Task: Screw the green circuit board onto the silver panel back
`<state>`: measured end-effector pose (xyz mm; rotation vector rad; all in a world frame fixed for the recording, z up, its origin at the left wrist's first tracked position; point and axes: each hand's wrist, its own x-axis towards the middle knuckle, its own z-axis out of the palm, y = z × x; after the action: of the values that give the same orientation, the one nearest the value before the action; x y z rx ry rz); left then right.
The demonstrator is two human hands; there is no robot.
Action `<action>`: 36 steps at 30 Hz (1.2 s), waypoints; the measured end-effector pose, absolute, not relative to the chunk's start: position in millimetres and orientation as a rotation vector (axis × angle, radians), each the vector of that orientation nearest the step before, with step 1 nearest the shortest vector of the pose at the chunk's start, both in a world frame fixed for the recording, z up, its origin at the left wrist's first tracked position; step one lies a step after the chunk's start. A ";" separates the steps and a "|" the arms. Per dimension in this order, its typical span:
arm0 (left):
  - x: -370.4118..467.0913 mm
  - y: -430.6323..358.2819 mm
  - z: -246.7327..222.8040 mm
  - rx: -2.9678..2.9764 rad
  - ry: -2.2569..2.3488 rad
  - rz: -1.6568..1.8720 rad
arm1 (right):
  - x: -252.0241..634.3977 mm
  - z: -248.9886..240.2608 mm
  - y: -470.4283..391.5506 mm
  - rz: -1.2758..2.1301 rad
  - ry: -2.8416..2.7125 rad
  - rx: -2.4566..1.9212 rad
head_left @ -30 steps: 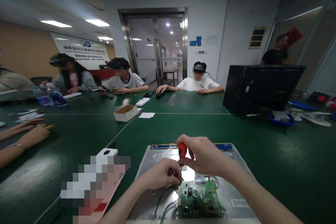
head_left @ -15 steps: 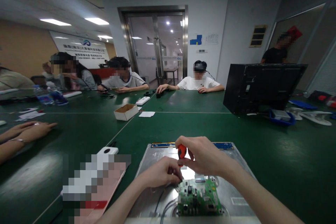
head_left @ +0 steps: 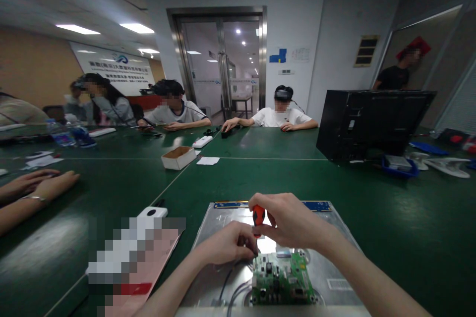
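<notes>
My right hand [head_left: 293, 218] grips the red and black handle of a screwdriver [head_left: 259, 214], held upright with its shaft pointing down. The tip is at the upper left corner of a green circuit board [head_left: 282, 280]. Close beside that tip, my left hand [head_left: 232, 242] has its fingers curled together; what they pinch, if anything, is hidden. Under the board lies a flat silver metal panel [head_left: 330, 272] with a blue strip board [head_left: 316, 206] along its far edge. Dark cables [head_left: 238, 292] run on the panel left of the board.
A pinkish flat item [head_left: 163, 252] and a partly blurred white device [head_left: 154, 213] lie to the left. Farther off are an open small box [head_left: 178, 158], a white paper [head_left: 208, 161] and a black monitor [head_left: 375, 124]. Another person's hands [head_left: 48, 185] rest at far left; people sit across the table.
My hands and the screwdriver hold almost the same position. At the left, the other person's hands have drawn closer together. A person at the back right has shifted slightly right.
</notes>
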<state>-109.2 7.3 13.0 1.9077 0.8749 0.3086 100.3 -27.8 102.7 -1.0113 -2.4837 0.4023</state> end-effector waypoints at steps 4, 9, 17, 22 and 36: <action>-109.5 7.4 11.8 1.888 0.874 0.305 | 100.0 100.8 -27.2 0.396 -2.481 -1.005; -109.1 6.2 11.2 1.848 0.891 0.303 | 97.8 98.9 -27.6 0.368 -2.498 -1.004; -109.3 7.1 9.7 1.826 0.904 0.299 | 93.1 94.2 -28.1 0.284 -2.491 -1.071; -108.5 6.2 10.8 1.850 0.887 0.322 | 94.4 97.9 -29.8 0.228 -2.543 -1.091; -111.1 8.5 1.4 1.890 0.890 0.313 | 97.3 101.8 -33.2 0.313 -2.519 -1.063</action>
<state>-111.1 8.5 1.4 1.8898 0.8902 0.3130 97.3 -33.2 101.8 -1.0634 -2.5193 0.3129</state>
